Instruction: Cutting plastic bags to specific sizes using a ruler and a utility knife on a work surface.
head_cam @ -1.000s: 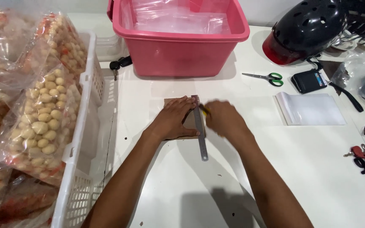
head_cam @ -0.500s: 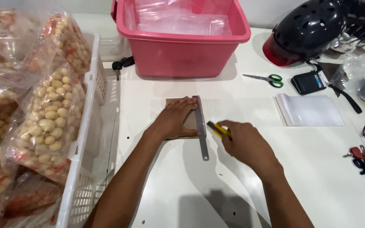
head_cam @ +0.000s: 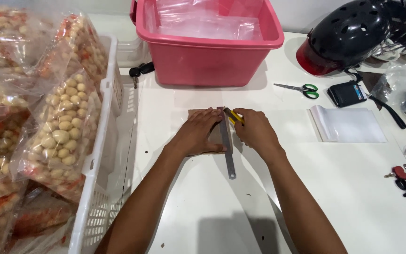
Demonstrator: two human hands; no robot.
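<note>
My left hand (head_cam: 197, 132) lies flat, fingers spread, on a brown cardboard piece (head_cam: 214, 135) and presses a metal ruler (head_cam: 227, 146) that runs along the board's right edge. My right hand (head_cam: 254, 130) grips a yellow utility knife (head_cam: 233, 115), whose tip sits at the ruler's far end on its right side. Clear plastic sheet appears to lie under the ruler, though it is hard to make out on the white table (head_cam: 240, 207).
A pink tub (head_cam: 203, 59) lined with clear plastic stands behind the board. A white basket (head_cam: 102, 155) at left holds bags of round snacks. At right lie scissors (head_cam: 302, 89), a stack of clear bags (head_cam: 348, 124), a black wallet (head_cam: 347, 93), a helmet (head_cam: 348, 33) and keys (head_cam: 402, 175).
My right hand drew the knife down along the ruler toward me, then moved back up to the ruler's far end. The left hand stayed pressed on the board.
</note>
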